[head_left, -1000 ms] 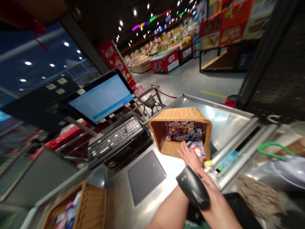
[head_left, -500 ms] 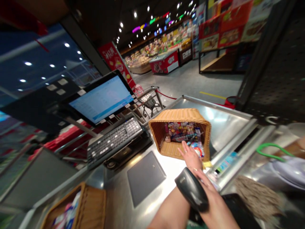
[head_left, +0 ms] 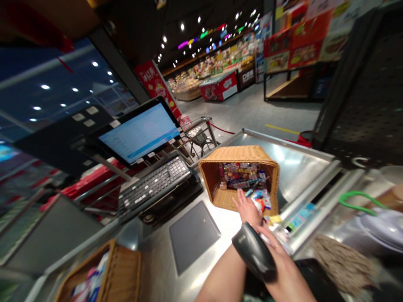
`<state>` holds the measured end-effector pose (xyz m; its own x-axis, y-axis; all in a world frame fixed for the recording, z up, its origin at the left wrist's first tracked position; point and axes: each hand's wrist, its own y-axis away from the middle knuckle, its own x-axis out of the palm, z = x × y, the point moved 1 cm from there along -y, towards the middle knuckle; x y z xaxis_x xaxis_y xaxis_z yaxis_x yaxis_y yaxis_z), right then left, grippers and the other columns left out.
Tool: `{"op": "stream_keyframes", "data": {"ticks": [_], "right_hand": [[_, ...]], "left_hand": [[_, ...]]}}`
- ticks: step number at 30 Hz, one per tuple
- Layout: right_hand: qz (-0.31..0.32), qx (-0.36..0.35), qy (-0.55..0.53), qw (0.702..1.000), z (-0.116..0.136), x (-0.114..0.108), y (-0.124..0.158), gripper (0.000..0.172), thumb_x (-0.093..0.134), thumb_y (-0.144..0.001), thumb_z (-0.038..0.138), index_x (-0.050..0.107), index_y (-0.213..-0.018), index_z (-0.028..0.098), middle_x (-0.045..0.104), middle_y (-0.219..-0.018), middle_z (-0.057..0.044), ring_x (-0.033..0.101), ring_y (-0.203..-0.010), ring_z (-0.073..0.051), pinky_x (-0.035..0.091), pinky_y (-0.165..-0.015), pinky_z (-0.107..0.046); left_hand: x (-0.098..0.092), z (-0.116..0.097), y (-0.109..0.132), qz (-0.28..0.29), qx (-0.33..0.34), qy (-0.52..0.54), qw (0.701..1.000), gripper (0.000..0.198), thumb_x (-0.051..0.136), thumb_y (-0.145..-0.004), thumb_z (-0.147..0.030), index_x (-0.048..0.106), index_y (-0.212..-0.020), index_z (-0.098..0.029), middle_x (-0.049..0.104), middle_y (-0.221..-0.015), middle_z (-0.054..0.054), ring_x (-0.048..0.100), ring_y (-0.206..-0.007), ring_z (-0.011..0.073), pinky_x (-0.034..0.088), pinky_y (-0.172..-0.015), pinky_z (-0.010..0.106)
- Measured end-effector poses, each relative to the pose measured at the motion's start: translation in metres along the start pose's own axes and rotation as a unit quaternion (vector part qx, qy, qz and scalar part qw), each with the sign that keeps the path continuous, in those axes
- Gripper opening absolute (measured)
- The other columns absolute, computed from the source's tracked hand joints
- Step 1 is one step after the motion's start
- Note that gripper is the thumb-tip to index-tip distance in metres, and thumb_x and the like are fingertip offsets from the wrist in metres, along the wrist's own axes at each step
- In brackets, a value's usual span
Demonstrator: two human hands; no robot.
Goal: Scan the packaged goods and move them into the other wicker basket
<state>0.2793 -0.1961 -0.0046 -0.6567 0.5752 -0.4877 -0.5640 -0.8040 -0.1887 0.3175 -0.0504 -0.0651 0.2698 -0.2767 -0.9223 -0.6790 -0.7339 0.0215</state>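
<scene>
Fingers (head_left: 238, 202) of the left hand (head_left: 248, 212) splay wide at the mouth of the tan woven wicker basket (head_left: 239, 154), which lies tilted on its side, opening toward the wearer. Fingertips sit at the basket's lower edge, just beside a round red-and-white packet (head_left: 258, 204); a firm hold on it cannot be told from this view. Behind it, colourful snack packets (head_left: 242, 176) are piled inside the basket. Right hand (head_left: 277, 251) is curled over the grip of a black handheld barcode scanner (head_left: 254, 251), which crosses just over the left wrist, nose pointing left. A small yellow packet (head_left: 275, 219) sits just past the basket's corner, near the right fingers. Basket rests on a brushed stainless-steel counter (head_left: 292, 167), with a flat dark grey rectangular scan pad (head_left: 194, 237) to its left. Black keyboard (head_left: 154, 186) and lit flat monitor (head_left: 140, 132) stand beyond. Second wicker basket (head_left: 124, 272) sits at lower left, holding packaged goods. Green plastic loop handle (head_left: 362, 199) lies at right.
</scene>
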Motion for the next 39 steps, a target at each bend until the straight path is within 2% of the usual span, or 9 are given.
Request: {"op": "stream_keyframes", "data": {"ticks": [2, 6, 12, 18, 23, 29, 34, 39], "right_hand": [[0.032, -0.009, 0.041, 0.999, 0.004, 0.000, 0.000, 0.042, 0.048, -0.077, 0.015, 0.065, -0.116, 0.017, 0.056, -0.134, -0.019, 0.047, -0.132, -0.036, 0.044, -0.105, -0.053], [0.059, -0.023, 0.083, 0.995, 0.006, 0.001, 0.000, 0.043, 0.045, -0.080, 0.016, 0.061, -0.120, 0.012, 0.052, -0.137, -0.022, 0.044, -0.134, -0.033, 0.042, -0.107, -0.050], [0.071, -0.023, 0.093, 0.993, 0.006, 0.005, 0.001, 0.043, 0.047, -0.081, 0.022, 0.060, -0.121, 0.013, 0.050, -0.140, -0.023, 0.044, -0.134, -0.034, 0.042, -0.106, -0.050], [0.058, -0.034, 0.122, 0.990, 0.005, 0.011, 0.000, 0.037, 0.050, -0.083, 0.029, 0.062, -0.114, 0.015, 0.055, -0.134, -0.022, 0.051, -0.128, -0.033, 0.047, -0.103, -0.047], [0.061, -0.058, 0.123, 0.989, 0.008, 0.013, 0.000, 0.036, 0.046, -0.084, 0.028, 0.062, -0.114, 0.016, 0.054, -0.133, -0.022, 0.056, -0.124, -0.031, 0.051, -0.099, -0.044], [0.023, -0.044, 0.102, 0.994, 0.010, 0.016, 0.005, 0.040, 0.042, -0.081, 0.023, 0.065, -0.113, 0.017, 0.057, -0.132, -0.018, 0.053, -0.127, -0.029, 0.047, -0.102, -0.043], [0.067, -0.039, 0.080, 0.994, 0.007, 0.018, 0.007, 0.042, 0.050, -0.079, 0.024, 0.063, -0.119, 0.017, 0.055, -0.137, -0.019, 0.048, -0.131, -0.031, 0.045, -0.104, -0.046], [0.027, -0.022, 0.023, 0.999, 0.005, 0.027, 0.010, 0.039, 0.049, -0.078, 0.025, 0.067, -0.111, 0.018, 0.056, -0.138, -0.016, 0.047, -0.133, -0.030, 0.043, -0.106, -0.046]], "left_hand": [[0.004, 0.010, 0.000, -0.018, -0.010, -0.025, 0.999, 0.047, 0.068, -0.070, -0.033, 0.058, -0.111, -0.012, 0.026, -0.153, 0.020, 0.017, -0.144, 0.0336, 0.022, -0.112, 0.063], [0.001, 0.033, 0.003, -0.051, -0.036, -0.026, 0.998, 0.048, 0.069, -0.065, -0.035, 0.060, -0.108, -0.014, 0.031, -0.152, 0.017, 0.020, -0.143, 0.0336, 0.021, -0.112, 0.063], [-0.017, 0.054, 0.008, -0.075, -0.064, 0.000, 0.995, 0.046, 0.069, -0.064, -0.035, 0.061, -0.104, -0.015, 0.033, -0.151, 0.017, 0.021, -0.143, 0.0346, 0.020, -0.113, 0.058], [-0.028, 0.064, 0.013, -0.124, -0.068, 0.003, 0.990, 0.044, 0.069, -0.063, -0.032, 0.062, -0.103, -0.015, 0.033, -0.150, 0.017, 0.021, -0.142, 0.0344, 0.021, -0.113, 0.058], [-0.037, 0.071, 0.021, -0.150, -0.071, 0.015, 0.986, 0.042, 0.069, -0.064, -0.031, 0.062, -0.102, -0.015, 0.034, -0.150, 0.017, 0.022, -0.142, 0.0326, 0.024, -0.112, 0.056], [-0.046, 0.080, 0.027, -0.158, -0.097, 0.016, 0.983, 0.039, 0.068, -0.065, -0.030, 0.061, -0.101, -0.016, 0.033, -0.150, 0.017, 0.023, -0.142, 0.0333, 0.025, -0.111, 0.059], [-0.052, 0.086, 0.031, -0.182, -0.104, 0.019, 0.978, 0.034, 0.067, -0.067, -0.029, 0.061, -0.098, -0.017, 0.035, -0.150, 0.017, 0.025, -0.142, 0.0333, 0.023, -0.112, 0.058], [-0.063, 0.092, 0.036, -0.199, -0.116, 0.043, 0.972, 0.034, 0.067, -0.067, -0.027, 0.062, -0.099, -0.018, 0.037, -0.148, 0.018, 0.025, -0.141, 0.0351, 0.023, -0.111, 0.059]]}}
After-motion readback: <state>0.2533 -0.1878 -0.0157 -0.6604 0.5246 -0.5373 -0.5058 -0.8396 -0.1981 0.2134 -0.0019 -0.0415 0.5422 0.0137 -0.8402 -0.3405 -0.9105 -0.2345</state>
